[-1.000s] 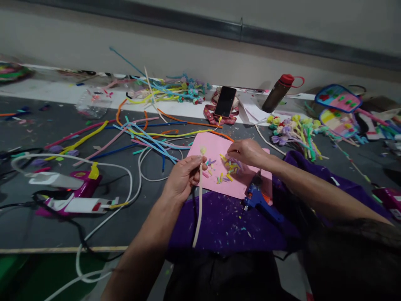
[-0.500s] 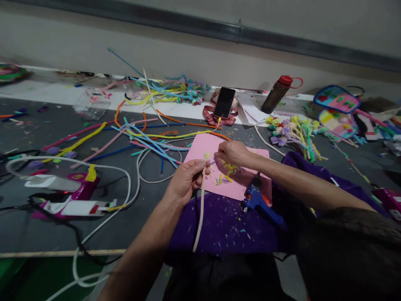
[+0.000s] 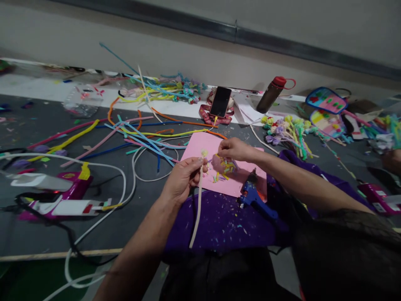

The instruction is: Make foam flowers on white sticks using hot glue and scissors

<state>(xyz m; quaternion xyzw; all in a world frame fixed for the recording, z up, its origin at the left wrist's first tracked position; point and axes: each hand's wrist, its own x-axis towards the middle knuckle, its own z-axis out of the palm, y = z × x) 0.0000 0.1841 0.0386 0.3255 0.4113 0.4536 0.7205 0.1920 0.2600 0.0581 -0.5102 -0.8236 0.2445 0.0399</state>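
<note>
— What colour is the sheet point(image 3: 200, 144) under the scraps?
— Pink, and the scraps point(image 3: 223, 169) on it are yellow, green and purple. The cloth point(image 3: 219, 221) below is deep purple, speckled with bits.
— And the stick point(image 3: 196, 205)?
— Cream, with a pale yellow tip.
— The glue gun point(image 3: 255, 200)?
— Blue, with an orange trigger. The bottle point(image 3: 269, 95) is dark brown with a red cap, the phone point(image 3: 220, 101) black, the table point(image 3: 131, 221) dark grey.

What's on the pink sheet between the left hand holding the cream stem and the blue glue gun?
In the head view, small cut scraps, yellow, orange and purple, lie on the pink sheet between the left hand and the blue glue gun.
</note>
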